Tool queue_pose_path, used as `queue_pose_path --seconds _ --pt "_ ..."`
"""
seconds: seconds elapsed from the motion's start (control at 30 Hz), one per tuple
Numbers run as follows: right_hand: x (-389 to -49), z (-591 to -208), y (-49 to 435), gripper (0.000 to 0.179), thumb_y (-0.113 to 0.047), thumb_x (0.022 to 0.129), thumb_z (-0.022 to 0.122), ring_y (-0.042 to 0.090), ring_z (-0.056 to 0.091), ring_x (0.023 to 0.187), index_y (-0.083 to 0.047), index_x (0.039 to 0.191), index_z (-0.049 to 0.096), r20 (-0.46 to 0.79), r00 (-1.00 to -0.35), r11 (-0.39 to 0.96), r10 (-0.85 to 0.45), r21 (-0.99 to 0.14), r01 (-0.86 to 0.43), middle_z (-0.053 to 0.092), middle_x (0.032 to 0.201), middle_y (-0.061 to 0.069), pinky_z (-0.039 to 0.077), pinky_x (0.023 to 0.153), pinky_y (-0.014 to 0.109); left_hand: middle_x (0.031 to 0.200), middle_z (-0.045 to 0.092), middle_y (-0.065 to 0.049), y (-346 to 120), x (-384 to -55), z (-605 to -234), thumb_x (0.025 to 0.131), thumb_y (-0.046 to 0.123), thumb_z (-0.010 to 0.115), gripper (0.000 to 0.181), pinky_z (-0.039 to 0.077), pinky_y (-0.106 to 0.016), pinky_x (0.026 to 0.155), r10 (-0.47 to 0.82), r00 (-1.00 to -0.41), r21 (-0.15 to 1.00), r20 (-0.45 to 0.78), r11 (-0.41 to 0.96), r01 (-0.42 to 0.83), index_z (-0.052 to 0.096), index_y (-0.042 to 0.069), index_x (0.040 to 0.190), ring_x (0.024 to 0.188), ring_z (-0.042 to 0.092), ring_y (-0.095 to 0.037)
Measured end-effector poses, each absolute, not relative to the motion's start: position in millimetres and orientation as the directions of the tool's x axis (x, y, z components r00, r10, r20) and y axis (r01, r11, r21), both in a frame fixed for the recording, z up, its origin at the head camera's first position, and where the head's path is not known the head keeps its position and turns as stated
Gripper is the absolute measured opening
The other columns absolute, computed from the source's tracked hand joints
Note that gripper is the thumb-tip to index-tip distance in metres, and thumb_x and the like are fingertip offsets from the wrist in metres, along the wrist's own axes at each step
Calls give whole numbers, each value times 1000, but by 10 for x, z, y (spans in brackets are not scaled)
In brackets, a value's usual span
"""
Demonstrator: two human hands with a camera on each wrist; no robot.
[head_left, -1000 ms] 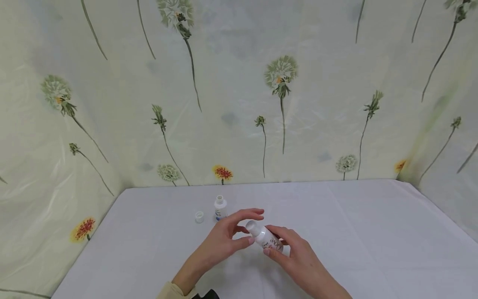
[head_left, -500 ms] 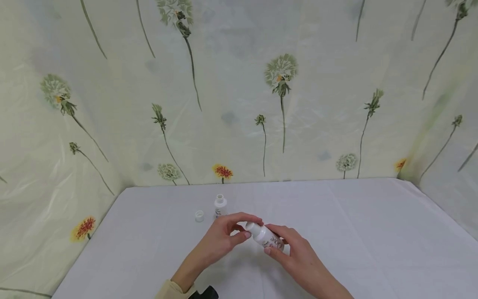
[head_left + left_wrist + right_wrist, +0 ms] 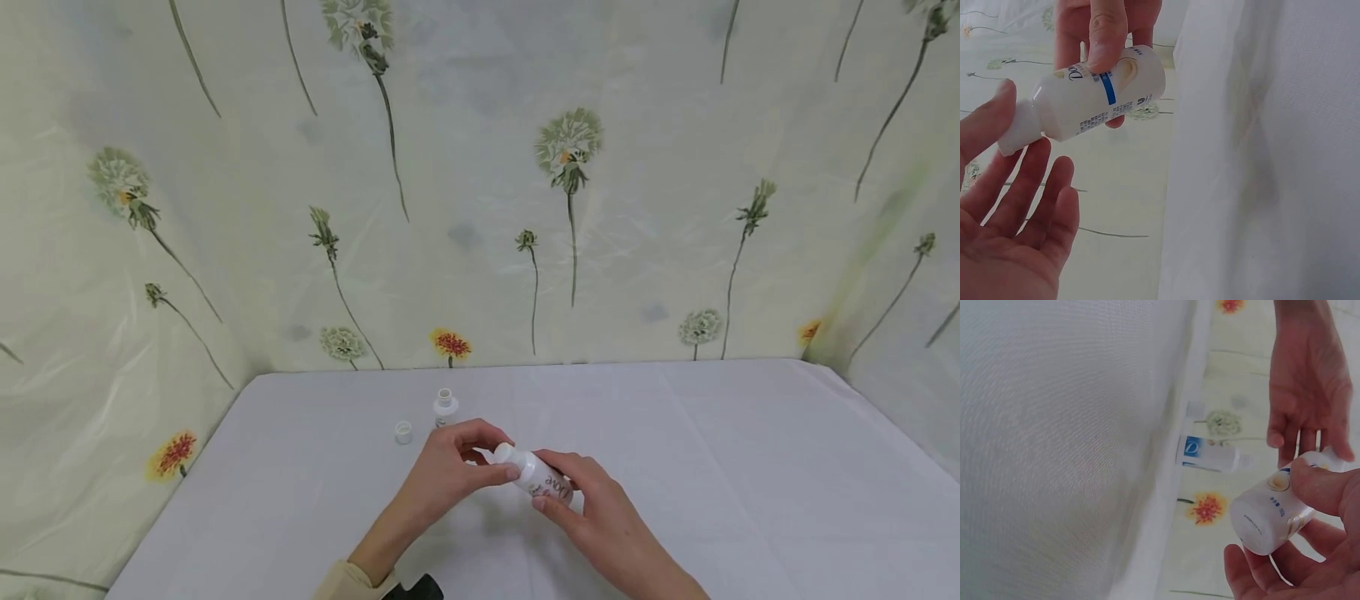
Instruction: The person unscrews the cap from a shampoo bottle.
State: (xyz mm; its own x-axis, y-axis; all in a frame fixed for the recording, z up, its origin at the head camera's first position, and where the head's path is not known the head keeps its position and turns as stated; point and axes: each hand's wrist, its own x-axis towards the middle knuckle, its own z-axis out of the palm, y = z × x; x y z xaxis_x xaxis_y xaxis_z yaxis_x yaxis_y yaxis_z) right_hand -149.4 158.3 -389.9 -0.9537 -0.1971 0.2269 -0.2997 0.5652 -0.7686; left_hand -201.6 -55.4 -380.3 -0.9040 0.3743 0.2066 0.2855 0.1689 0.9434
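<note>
A small white Dove bottle [image 3: 543, 479], capped, is held tilted above the table with its top toward the left. My right hand [image 3: 600, 508] grips its body between thumb and fingers, as the right wrist view also shows, with the bottle's base [image 3: 1254, 528] facing that camera. My left hand [image 3: 450, 471] pinches the white cap [image 3: 1020, 128] between thumb and fingertips. Behind the left hand stands a second white bottle [image 3: 446, 408] with no cap on its neck, its lower part hidden. Left of it a loose white cap [image 3: 403, 432] lies on the table.
A white cloth covers the table [image 3: 712, 467]. A pale curtain [image 3: 465, 167] printed with dandelions hangs behind it and along both sides. A black strap or device [image 3: 420, 588] sits at the left wrist by a cream sleeve [image 3: 348, 583].
My left fingers and thumb have come from apart to pinching the cap of the held bottle. The right hand keeps its grip almost in place. The standing bottle and loose cap have not moved.
</note>
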Motion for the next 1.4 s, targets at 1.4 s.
queue_pose_path --seconds 1.4 --pt "-1474 -3873 1559 46 -16 84 78 13 52 98 -30 125 61 194 -967 555 -163 -793 -253 59 107 -14 46 87 42 111 68 7 -644 -2045 -3753 91 6 70 27 49 -30 81 541 -784 900 305 104 423 70 15 116 104 58 -18"
